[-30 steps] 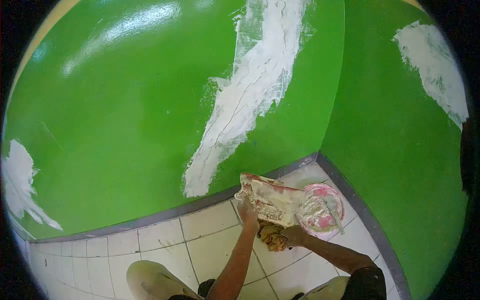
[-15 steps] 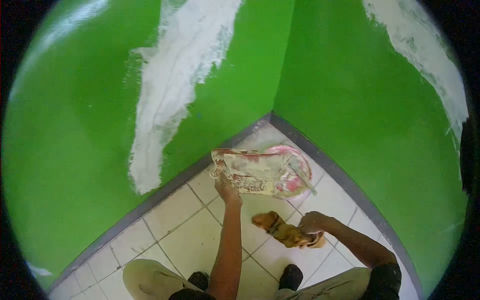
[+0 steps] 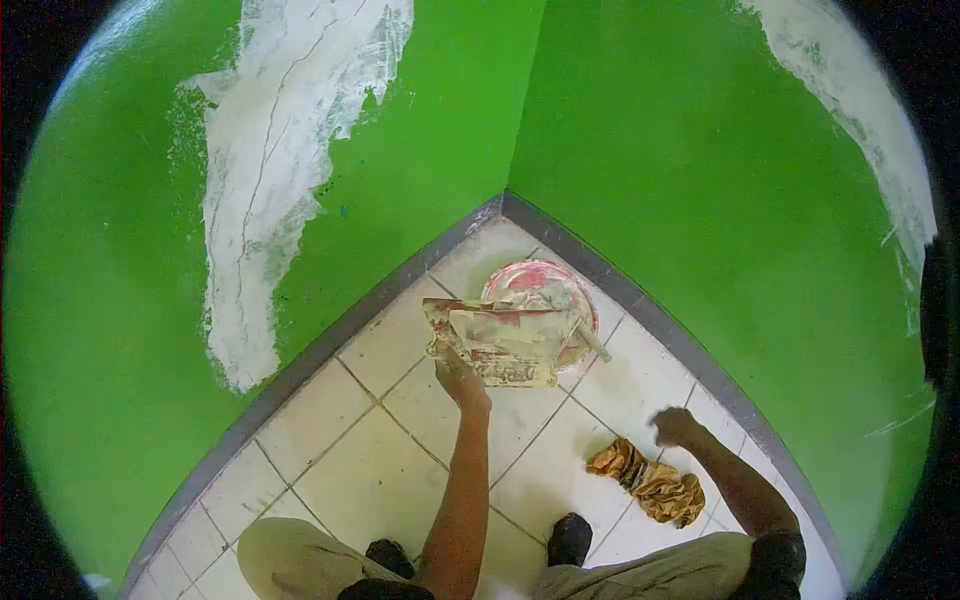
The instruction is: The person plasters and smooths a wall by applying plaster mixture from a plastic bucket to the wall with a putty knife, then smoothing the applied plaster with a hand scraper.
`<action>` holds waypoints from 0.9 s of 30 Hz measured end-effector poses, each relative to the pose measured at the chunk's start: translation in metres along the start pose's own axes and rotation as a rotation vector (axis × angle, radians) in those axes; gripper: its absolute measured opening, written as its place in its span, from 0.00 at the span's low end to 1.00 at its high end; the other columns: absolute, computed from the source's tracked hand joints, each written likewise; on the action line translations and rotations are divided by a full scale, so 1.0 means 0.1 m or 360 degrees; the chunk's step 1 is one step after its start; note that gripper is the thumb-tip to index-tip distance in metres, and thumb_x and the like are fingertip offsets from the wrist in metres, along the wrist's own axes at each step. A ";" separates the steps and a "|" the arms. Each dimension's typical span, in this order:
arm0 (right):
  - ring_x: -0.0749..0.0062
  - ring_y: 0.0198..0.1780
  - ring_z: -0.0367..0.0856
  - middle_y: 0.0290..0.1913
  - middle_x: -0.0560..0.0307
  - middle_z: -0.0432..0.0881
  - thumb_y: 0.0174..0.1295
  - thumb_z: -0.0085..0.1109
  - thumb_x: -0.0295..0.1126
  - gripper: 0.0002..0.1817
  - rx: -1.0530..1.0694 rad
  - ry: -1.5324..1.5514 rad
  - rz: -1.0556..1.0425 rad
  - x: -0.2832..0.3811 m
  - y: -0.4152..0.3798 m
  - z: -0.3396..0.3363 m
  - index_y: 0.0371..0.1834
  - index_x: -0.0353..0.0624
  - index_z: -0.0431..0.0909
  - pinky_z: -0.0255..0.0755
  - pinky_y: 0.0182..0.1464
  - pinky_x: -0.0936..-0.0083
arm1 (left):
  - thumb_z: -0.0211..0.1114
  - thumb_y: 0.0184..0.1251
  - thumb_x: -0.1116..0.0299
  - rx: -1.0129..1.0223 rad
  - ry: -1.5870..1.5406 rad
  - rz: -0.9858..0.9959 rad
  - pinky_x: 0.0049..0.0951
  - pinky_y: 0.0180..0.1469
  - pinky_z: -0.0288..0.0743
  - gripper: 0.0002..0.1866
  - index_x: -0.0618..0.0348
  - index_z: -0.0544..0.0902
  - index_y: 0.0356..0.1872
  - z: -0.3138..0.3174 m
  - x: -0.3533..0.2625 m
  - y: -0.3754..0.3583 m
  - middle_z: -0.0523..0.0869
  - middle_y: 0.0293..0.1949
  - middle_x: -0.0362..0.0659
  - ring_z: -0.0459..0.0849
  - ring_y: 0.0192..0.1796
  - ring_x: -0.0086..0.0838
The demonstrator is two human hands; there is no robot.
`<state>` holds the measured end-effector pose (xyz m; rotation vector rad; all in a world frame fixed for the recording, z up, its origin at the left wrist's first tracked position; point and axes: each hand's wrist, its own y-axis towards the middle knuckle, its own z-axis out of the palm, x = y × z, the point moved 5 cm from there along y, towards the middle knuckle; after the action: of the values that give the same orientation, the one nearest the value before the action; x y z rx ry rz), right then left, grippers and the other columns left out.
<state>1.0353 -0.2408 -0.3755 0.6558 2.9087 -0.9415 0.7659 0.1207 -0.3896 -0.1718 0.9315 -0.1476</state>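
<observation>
My left hand (image 3: pixel 460 375) grips the left end of a flat rectangular board (image 3: pixel 510 345), smeared with cream filler and reddish-brown where bare. The board overlaps a round pink-and-white bucket (image 3: pixel 540 270) standing near the corner. A putty-smeared stick or handle (image 3: pixel 593 342) juts out at the bucket's right side; its other end is hidden. My right hand (image 3: pixel 678 427) hovers at the right, fingers loosely curled and holding nothing. Just below it, apart from the hand, a crumpled brown cloth or paper (image 3: pixel 655 482) lies on the tiles.
Two green walls (image 3: pixel 430 170) meet at the corner above a grey skirting (image 3: pixel 400 262). White filler (image 3: pixel 265 170) runs down the left wall with a crack line through it; another white patch (image 3: pixel 840 90) marks the right wall. My shoes (image 3: pixel 569 540) rest on the tiled floor (image 3: pixel 400 470).
The right hand has let go of the crumpled brown cloth or paper and moved up and right from it. The view has shifted; the left hand still holds the board.
</observation>
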 end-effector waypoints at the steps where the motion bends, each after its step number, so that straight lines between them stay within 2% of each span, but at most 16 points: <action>1: 0.53 0.42 0.84 0.46 0.46 0.83 0.48 0.60 0.40 0.19 -0.0459 0.0140 -0.0140 0.09 0.18 -0.15 0.46 0.52 0.81 0.78 0.45 0.57 | 0.55 0.70 0.49 -0.0005 -0.0003 0.0015 0.29 0.42 0.75 0.26 0.59 0.71 0.58 0.00 -0.06 0.01 0.78 0.46 0.39 0.77 0.44 0.26; 3: 0.56 0.42 0.84 0.45 0.48 0.83 0.51 0.63 0.43 0.22 -0.0883 0.0513 -0.0349 0.45 0.57 -0.66 0.50 0.52 0.79 0.79 0.43 0.61 | 0.53 0.72 0.50 -0.0006 0.0047 0.0078 0.29 0.43 0.75 0.25 0.59 0.71 0.58 -0.02 -0.21 0.07 0.78 0.48 0.40 0.77 0.44 0.25; 4: 0.57 0.44 0.84 0.45 0.47 0.83 0.53 0.63 0.42 0.22 -0.0763 0.0903 -0.0465 0.63 0.80 -0.93 0.52 0.49 0.78 0.79 0.45 0.62 | 0.53 0.72 0.50 -0.0024 0.0043 0.0099 0.29 0.43 0.75 0.25 0.59 0.71 0.58 -0.03 -0.24 0.15 0.78 0.48 0.40 0.77 0.44 0.25; 6: 0.58 0.46 0.83 0.44 0.49 0.82 0.59 0.61 0.37 0.23 -0.0321 0.1966 -0.0575 1.02 0.98 -1.34 0.56 0.41 0.73 0.80 0.48 0.60 | 0.48 0.75 0.51 -0.0058 0.0086 0.0300 0.29 0.43 0.74 0.27 0.70 0.70 0.57 -0.10 -0.30 0.19 0.79 0.47 0.48 0.77 0.44 0.29; 7: 0.58 0.47 0.83 0.42 0.51 0.81 0.62 0.60 0.33 0.23 0.0038 0.2613 -0.0537 1.25 0.96 -1.51 0.58 0.35 0.70 0.80 0.49 0.58 | 0.48 0.75 0.51 -0.0074 0.0085 0.0313 0.29 0.43 0.74 0.27 0.70 0.70 0.57 -0.12 -0.31 0.21 0.79 0.47 0.48 0.77 0.44 0.29; 8: 0.58 0.47 0.83 0.42 0.51 0.81 0.62 0.60 0.33 0.23 0.0050 0.2609 -0.0555 1.41 0.95 -1.64 0.58 0.35 0.70 0.80 0.49 0.58 | 0.47 0.75 0.51 -0.0141 0.0132 0.0274 0.30 0.43 0.74 0.27 0.70 0.71 0.56 -0.14 -0.31 0.20 0.79 0.45 0.48 0.77 0.43 0.28; 10: 0.51 0.48 0.82 0.42 0.49 0.81 0.60 0.61 0.31 0.22 0.0486 0.2866 -0.0800 1.78 0.93 -1.77 0.56 0.36 0.68 0.78 0.51 0.51 | 0.47 0.75 0.50 -0.0217 0.0187 0.0243 0.30 0.43 0.74 0.28 0.69 0.72 0.55 -0.15 -0.36 0.15 0.80 0.44 0.47 0.77 0.43 0.28; 12: 0.49 0.50 0.81 0.46 0.47 0.79 0.61 0.60 0.32 0.19 0.0480 0.3020 -0.0786 1.98 1.06 -1.69 0.53 0.38 0.69 0.77 0.52 0.48 | 0.51 0.72 0.47 -0.0137 -0.0056 0.0200 0.27 0.48 0.73 0.28 0.60 0.69 0.60 -0.07 -0.38 0.14 0.77 0.49 0.41 0.76 0.49 0.27; 13: 0.47 0.52 0.79 0.50 0.44 0.78 0.62 0.58 0.33 0.17 0.0461 0.3179 -0.0754 2.04 1.11 -1.61 0.51 0.39 0.70 0.76 0.53 0.46 | 0.51 0.72 0.47 -0.0142 -0.0050 0.0208 0.27 0.48 0.73 0.28 0.60 0.69 0.60 -0.06 -0.34 0.16 0.77 0.49 0.41 0.76 0.49 0.27; 15: 0.44 0.52 0.78 0.48 0.44 0.78 0.62 0.57 0.34 0.15 0.0477 0.3430 -0.0716 2.03 1.18 -1.49 0.48 0.40 0.70 0.74 0.55 0.43 | 0.50 0.73 0.48 -0.0049 -0.0017 0.0168 0.29 0.50 0.73 0.29 0.58 0.64 0.65 -0.04 -0.22 0.18 0.77 0.50 0.42 0.77 0.50 0.28; 17: 0.42 0.54 0.77 0.49 0.43 0.77 0.61 0.56 0.33 0.16 0.0212 0.3409 -0.0718 1.94 1.14 -1.52 0.49 0.38 0.70 0.72 0.56 0.41 | 0.51 0.72 0.47 -0.0042 0.0016 0.0094 0.31 0.48 0.75 0.29 0.57 0.63 0.65 -0.03 -0.09 0.19 0.77 0.51 0.43 0.78 0.49 0.29; 18: 0.42 0.54 0.77 0.49 0.43 0.77 0.61 0.56 0.33 0.16 0.0206 0.3418 -0.0708 1.88 1.12 -1.54 0.49 0.38 0.70 0.72 0.56 0.41 | 0.51 0.72 0.47 -0.0034 0.0042 0.0024 0.32 0.46 0.76 0.30 0.55 0.62 0.65 -0.01 -0.01 0.19 0.77 0.52 0.44 0.79 0.48 0.29; 20: 0.45 0.55 0.76 0.50 0.41 0.77 0.58 0.54 0.31 0.17 0.0000 0.3778 -0.0547 1.58 1.15 -1.64 0.48 0.36 0.70 0.71 0.58 0.42 | 0.51 0.71 0.47 0.0116 0.0052 -0.0147 0.34 0.44 0.79 0.29 0.53 0.62 0.65 0.11 -0.13 0.09 0.76 0.54 0.45 0.80 0.48 0.31; 21: 0.47 0.55 0.76 0.51 0.41 0.76 0.55 0.52 0.31 0.17 -0.0116 0.3869 -0.0534 1.40 1.16 -1.69 0.47 0.35 0.71 0.71 0.58 0.46 | 0.52 0.71 0.46 0.0259 0.0053 -0.0306 0.35 0.42 0.81 0.29 0.52 0.62 0.65 0.18 -0.15 0.06 0.76 0.55 0.45 0.81 0.47 0.34; 24: 0.54 0.50 0.78 0.48 0.45 0.78 0.57 0.50 0.34 0.19 -0.0517 0.3782 -0.0363 0.74 1.25 -1.65 0.49 0.34 0.72 0.75 0.53 0.52 | 0.52 0.69 0.45 0.0358 -0.0102 -0.0353 0.35 0.37 0.84 0.28 0.52 0.65 0.62 0.23 -0.09 0.15 0.76 0.56 0.46 0.82 0.45 0.36; 27: 0.57 0.47 0.80 0.47 0.47 0.79 0.58 0.51 0.34 0.18 -0.0607 0.3733 -0.0290 0.47 1.32 -1.58 0.48 0.35 0.73 0.78 0.49 0.56 | 0.53 0.69 0.46 0.0507 -0.0090 -0.0425 0.36 0.43 0.83 0.27 0.52 0.67 0.61 0.28 -0.09 0.14 0.77 0.55 0.44 0.81 0.50 0.36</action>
<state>1.0622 -0.0377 -0.3265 2.6845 3.8593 2.0502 0.7838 0.1385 -0.3686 -0.0036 0.8140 -0.5317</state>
